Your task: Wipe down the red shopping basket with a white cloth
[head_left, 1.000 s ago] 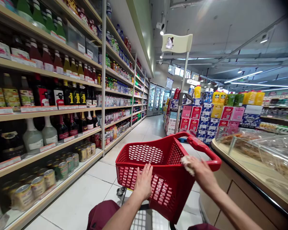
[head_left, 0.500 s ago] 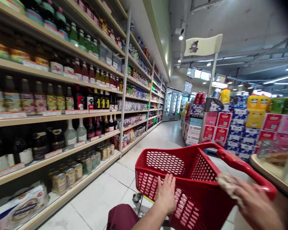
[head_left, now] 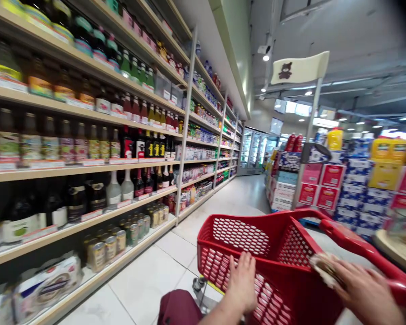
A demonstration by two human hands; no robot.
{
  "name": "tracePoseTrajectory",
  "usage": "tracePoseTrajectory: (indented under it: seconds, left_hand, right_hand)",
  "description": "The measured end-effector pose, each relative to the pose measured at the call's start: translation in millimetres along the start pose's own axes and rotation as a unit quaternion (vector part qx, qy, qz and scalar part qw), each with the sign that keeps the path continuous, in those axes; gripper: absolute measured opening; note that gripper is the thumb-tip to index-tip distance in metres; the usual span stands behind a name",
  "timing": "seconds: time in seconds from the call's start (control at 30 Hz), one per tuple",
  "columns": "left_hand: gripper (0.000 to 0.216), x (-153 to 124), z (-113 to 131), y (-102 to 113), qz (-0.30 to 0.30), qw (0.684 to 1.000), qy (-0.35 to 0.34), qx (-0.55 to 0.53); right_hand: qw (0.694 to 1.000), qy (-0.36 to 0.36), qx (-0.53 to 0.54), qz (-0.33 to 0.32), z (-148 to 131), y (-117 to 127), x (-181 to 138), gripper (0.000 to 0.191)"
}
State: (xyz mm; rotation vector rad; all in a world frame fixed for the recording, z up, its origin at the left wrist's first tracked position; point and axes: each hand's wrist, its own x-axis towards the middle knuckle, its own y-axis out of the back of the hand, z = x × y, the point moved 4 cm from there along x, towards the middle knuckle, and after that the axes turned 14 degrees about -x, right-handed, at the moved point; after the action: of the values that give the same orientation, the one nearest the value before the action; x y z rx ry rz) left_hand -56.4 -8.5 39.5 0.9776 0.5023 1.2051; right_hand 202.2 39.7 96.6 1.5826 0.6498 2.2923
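Observation:
A red plastic shopping cart (head_left: 301,282) with perforated sides stands right in front of me. My left hand (head_left: 242,282) lies against its near side wall, fingers stretched out and holding nothing. In my right hand (head_left: 363,286) is a crumpled, pale cloth with a brownish patch (head_left: 325,269), pressed on the near top rim below the handle. The cart's red handle (head_left: 352,241) runs just beyond that hand. The basket's floor is mostly hidden behind the near wall.
Shelves of bottles and cans (head_left: 98,164) line the left side. A pole with a bear flag (head_left: 302,67) rises behind the cart. Stacked boxes (head_left: 326,187) stand at the right, near a rounded counter (head_left: 392,248). Glass-door fridges (head_left: 252,149) close the far end.
The view has swung slightly left, so the shelves, cart and flag sit farther right. Both hands stay on the cart, and the cloth in the right hand shows more of its brownish patch.

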Motion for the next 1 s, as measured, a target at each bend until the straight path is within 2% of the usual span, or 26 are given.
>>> tracePoseTrajectory:
  seconds: [0.13,0.2,0.27,0.33,0.4,0.43,0.5,0.57,0.63,0.7,0.83,1.0]
  left_hand:
    - [0.082,8,0,3,-0.004,1.0,0.021,0.013]
    - [0.08,12,-1,3,-0.005,1.0,0.021,0.015]
    - [0.078,15,-1,2,-0.005,1.0,0.018,0.018]
    - [0.078,17,-2,-1,0.001,1.0,0.02,0.022]
    - [0.079,19,-3,-4,0.008,0.999,0.033,0.028]
    - [0.08,19,-4,-5,0.011,0.999,0.04,0.032]
    - [0.079,20,-6,-5,0.011,0.998,0.049,0.042]
    - [0.078,20,-6,-4,0.006,0.998,0.046,0.051]
    - [0.077,19,-6,-2,0.001,0.998,0.038,0.054]
    - [0.076,19,-6,-1,0.002,0.998,0.033,0.055]
    - [0.078,20,-6,-4,0.011,0.997,0.048,0.061]
    - [0.079,20,-6,-5,-0.002,0.997,0.054,0.06]
  right_hand:
    - [0.994,0.064,-0.071,-0.049,-20,-3,3,0.033]
    - [0.991,0.098,-0.071,-0.063,-10,-4,-3,0.038]
    - [0.989,0.115,-0.07,-0.065,16,-3,-13,0.041]
    - [0.991,0.095,-0.086,-0.039,44,3,-22,0.037]
    - [0.992,0.053,-0.113,-0.001,55,8,-27,0.033]
    - [0.992,0.036,-0.122,0.015,50,9,-27,0.032]
    - [0.991,0.027,-0.124,0.032,22,6,-24,0.033]
    - [0.993,0.057,-0.104,0.027,-11,-2,-20,0.035]
    - [0.992,0.087,-0.088,0.006,-24,-7,-19,0.037]
    - [0.993,0.082,-0.086,-0.014,-10,-5,-23,0.035]
    - [0.996,0.024,-0.089,-0.023,34,10,-30,0.031]
    - [0.994,-0.044,-0.081,-0.052,37,19,-14,0.036]
